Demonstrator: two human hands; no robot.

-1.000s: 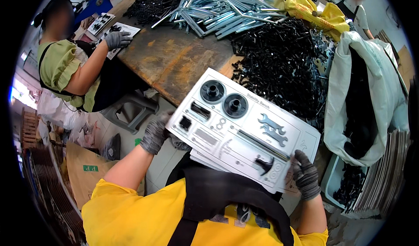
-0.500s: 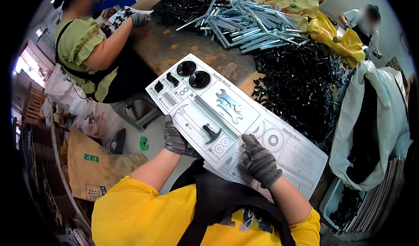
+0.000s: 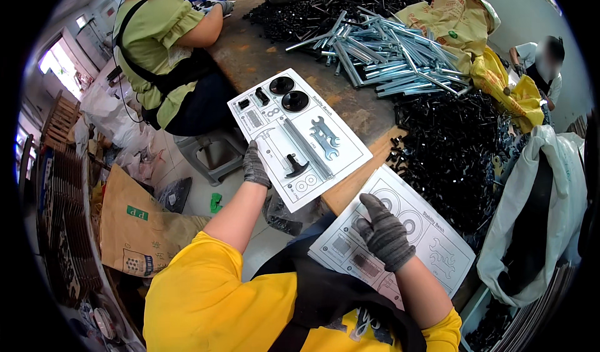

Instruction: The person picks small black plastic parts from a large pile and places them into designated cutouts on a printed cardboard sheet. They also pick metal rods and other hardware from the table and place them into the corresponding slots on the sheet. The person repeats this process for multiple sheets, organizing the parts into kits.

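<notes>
The left hand point(image 3: 255, 164), in a dark grey glove, is closed on the near left edge of a white parts card point(image 3: 299, 136), thumb on top and fingers hidden beneath, holding it over the near edge of the wooden table point(image 3: 250, 58). The card carries two black round knobs, small black pieces, a flat silver spanner, a long rod and a black T-handled tool, each set on its printed outline. The right hand point(image 3: 384, 234), also gloved, lies flat with its fingers loosely spread on a second printed card point(image 3: 431, 239), which is bare of parts and rests near the person's lap, to the right of the first and apart from it.

Beyond the cards, a heap of silver metal tubes point(image 3: 381, 49) covers the far table, and piles of small black parts point(image 3: 462, 146) spread to the right. A white sack point(image 3: 556, 183) hangs at the right edge. At the far left another person in a green top point(image 3: 156, 39) sits at the table.
</notes>
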